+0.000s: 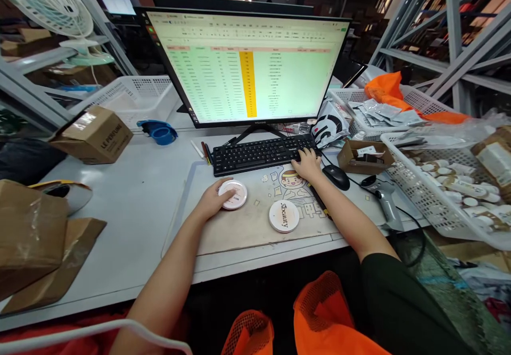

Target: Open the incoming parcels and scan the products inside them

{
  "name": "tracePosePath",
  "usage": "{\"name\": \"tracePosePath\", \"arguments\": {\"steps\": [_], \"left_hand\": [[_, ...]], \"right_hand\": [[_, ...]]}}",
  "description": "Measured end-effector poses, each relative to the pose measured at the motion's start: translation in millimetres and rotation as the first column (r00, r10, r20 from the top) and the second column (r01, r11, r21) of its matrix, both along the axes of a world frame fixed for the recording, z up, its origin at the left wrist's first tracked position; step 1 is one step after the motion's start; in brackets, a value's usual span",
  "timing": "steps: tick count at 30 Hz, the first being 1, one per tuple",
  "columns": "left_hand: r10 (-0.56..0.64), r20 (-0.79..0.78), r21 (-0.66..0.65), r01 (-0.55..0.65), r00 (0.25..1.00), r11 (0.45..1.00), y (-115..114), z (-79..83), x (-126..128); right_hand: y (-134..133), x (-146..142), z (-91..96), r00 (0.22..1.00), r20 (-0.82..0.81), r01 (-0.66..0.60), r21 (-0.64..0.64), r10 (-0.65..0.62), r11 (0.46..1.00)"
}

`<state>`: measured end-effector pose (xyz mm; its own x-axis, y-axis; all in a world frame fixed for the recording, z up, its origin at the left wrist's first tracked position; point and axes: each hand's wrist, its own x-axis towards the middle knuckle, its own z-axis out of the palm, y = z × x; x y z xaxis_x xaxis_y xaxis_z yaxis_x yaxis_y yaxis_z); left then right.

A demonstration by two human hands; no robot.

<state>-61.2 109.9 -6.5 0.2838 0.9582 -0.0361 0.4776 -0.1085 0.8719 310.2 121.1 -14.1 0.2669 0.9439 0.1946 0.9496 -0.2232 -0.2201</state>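
Observation:
My left hand (216, 198) grips a round, pale pink flat container (236, 195) at its left side, thumb over its top, low over the desk mat (223, 238). A second round container (283, 216), white with "beauty" printed on it, lies on the mat between my arms. My right hand (307, 164) rests at the right end of the black keyboard (259, 155), fingers spread over the number keys. Behind the keyboard, a monitor (255, 73) displays a spreadsheet with one orange column.
A black mouse (336, 177) and a barcode scanner (385, 200) lie right of the keyboard. White baskets, one with many small bottles (459, 184), line the right side. Cardboard boxes (93, 134), blue tape (161, 132) and a fan (48, 3) are on the left.

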Motion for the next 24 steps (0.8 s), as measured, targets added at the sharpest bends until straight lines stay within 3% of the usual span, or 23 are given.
{"name": "tracePosePath", "arguments": {"steps": [6,11,17,24], "left_hand": [[0.016,-0.008,-0.001,-0.016,1.000,1.000,-1.2,1.7,0.7],[0.011,-0.011,-0.003,-0.011,1.000,1.000,-1.9,3.1,0.8],[-0.005,0.008,-0.001,0.005,1.000,1.000,-2.0,1.7,0.1],[-0.004,-0.009,0.005,0.004,1.000,1.000,-3.5,1.2,-1.8]], "right_hand": [[0.1,1.0,3.3,1.000,-0.021,-0.016,0.043,0.017,0.999],[-5.7,-11.4,6.0,0.986,0.002,-0.166,0.029,0.166,0.986],[-3.2,-11.2,2.4,0.993,0.028,-0.119,0.023,0.119,0.993],[-3.9,-15.0,1.3,0.983,0.081,-0.165,0.018,0.163,0.986]]}}
